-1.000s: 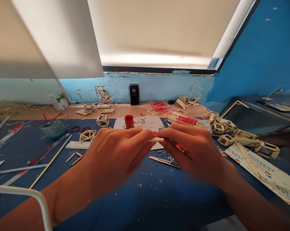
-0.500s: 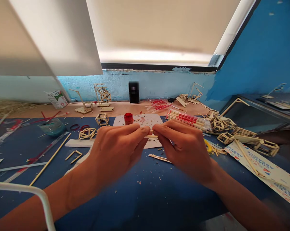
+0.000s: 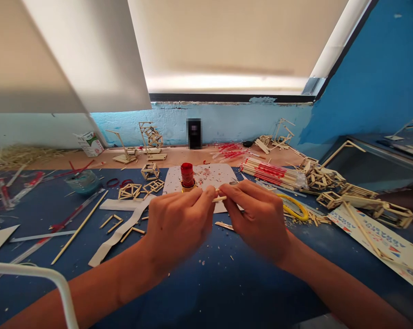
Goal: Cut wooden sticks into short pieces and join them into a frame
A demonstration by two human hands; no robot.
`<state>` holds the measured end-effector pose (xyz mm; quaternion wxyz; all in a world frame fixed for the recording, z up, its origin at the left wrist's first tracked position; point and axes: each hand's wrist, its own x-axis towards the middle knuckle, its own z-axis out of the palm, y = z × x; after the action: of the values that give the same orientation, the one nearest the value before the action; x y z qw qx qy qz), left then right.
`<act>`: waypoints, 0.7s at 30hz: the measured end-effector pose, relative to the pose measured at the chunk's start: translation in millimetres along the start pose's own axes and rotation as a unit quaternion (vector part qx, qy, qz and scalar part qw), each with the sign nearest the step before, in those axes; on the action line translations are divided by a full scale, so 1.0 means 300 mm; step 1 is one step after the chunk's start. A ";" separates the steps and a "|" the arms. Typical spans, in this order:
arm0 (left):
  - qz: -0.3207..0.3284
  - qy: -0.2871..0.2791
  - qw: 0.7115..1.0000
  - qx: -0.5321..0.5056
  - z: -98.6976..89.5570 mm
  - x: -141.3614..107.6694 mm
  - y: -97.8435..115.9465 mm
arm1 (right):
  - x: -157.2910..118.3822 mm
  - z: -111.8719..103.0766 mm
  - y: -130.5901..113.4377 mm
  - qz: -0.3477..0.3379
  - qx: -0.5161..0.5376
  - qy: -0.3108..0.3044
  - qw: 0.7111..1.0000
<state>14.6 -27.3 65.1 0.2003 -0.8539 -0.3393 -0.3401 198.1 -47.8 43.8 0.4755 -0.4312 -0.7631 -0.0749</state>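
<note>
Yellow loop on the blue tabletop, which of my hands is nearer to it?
Your right hand. It is just left of the yellow loop in the picture; your left hand is farther left, on the right hand's other side.

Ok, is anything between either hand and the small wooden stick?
Nothing visible: the left hand and right hand are both at the small wooden stick, one at each end. The red-topped container stands beyond them.

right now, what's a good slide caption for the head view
Left hand and right hand meet at a short wooden stick above a blue table, a packet of sticks lying beyond.
</note>
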 end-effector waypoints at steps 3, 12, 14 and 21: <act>0.009 -0.018 1.000 0.001 0.022 -0.010 -0.013 | 0.000 0.011 0.011 0.019 0.021 -0.030 0.999; -0.067 -0.101 0.979 -0.166 -0.023 -0.074 -0.164 | 0.042 -0.102 0.191 0.203 0.196 -0.146 0.948; -0.133 -0.158 0.971 -0.118 -0.040 -0.109 -0.227 | 0.052 -0.140 0.308 0.258 0.064 -0.181 0.947; -0.210 -0.310 0.926 -0.049 -0.011 -0.255 -0.362 | 0.024 -0.160 0.549 0.233 -0.197 -0.289 0.907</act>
<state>-105.8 11.7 24.7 -0.0322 -0.8348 -0.5387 -0.1091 348.6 33.0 26.5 0.1437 -0.6844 -0.7146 0.0173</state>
